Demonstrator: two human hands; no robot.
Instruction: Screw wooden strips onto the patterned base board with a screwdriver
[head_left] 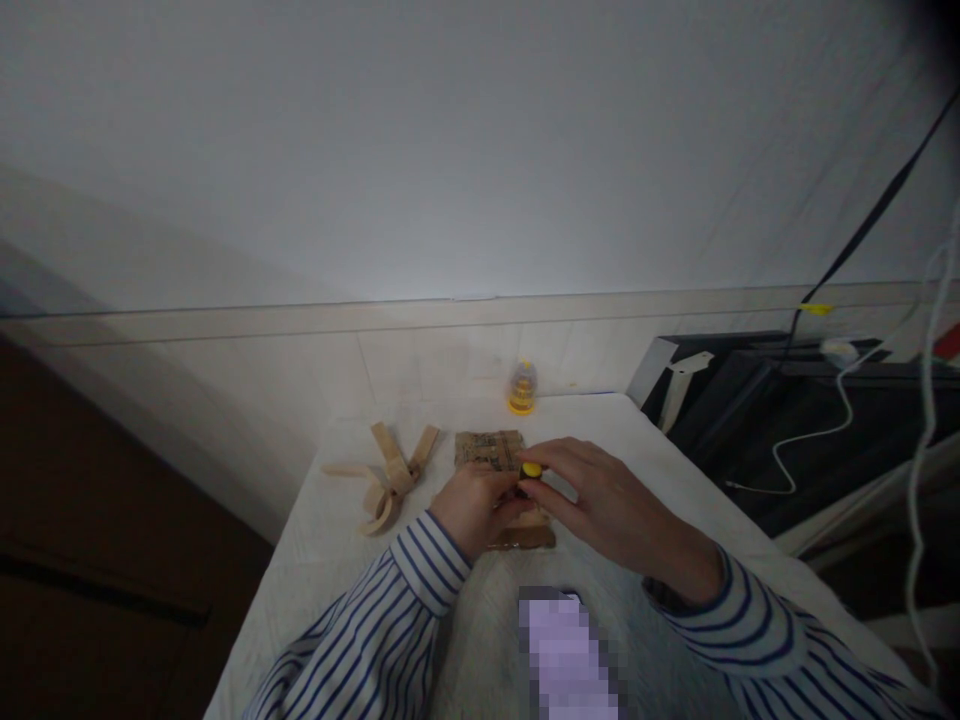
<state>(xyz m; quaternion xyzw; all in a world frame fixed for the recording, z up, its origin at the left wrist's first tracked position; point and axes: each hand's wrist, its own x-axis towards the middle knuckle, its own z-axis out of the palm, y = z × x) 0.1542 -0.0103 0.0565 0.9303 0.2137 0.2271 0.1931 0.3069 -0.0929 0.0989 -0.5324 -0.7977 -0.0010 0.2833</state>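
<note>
My right hand (604, 495) pinches a small black object with a round yellow end (532, 469), which looks like the handle end of a screwdriver, between thumb and forefinger. Closed just left of it, my left hand (480, 497) brings its fingertips up to the same spot; what they grip is hidden. Both hands are over a flat brown piece with dark printing (487, 445). Below the fingers shows a brown piece with a shiny edge (523, 538). Left of my hands lies a looped bundle of tan flat strips (394, 480).
A clear and yellow dome-shaped container (523, 388) stands at the back of the white-covered table (300, 580), near the wall. A blurred-out lilac shape (570, 655) lies at the near edge. Dark panels (735, 420) and a white cable (847, 400) are to the right.
</note>
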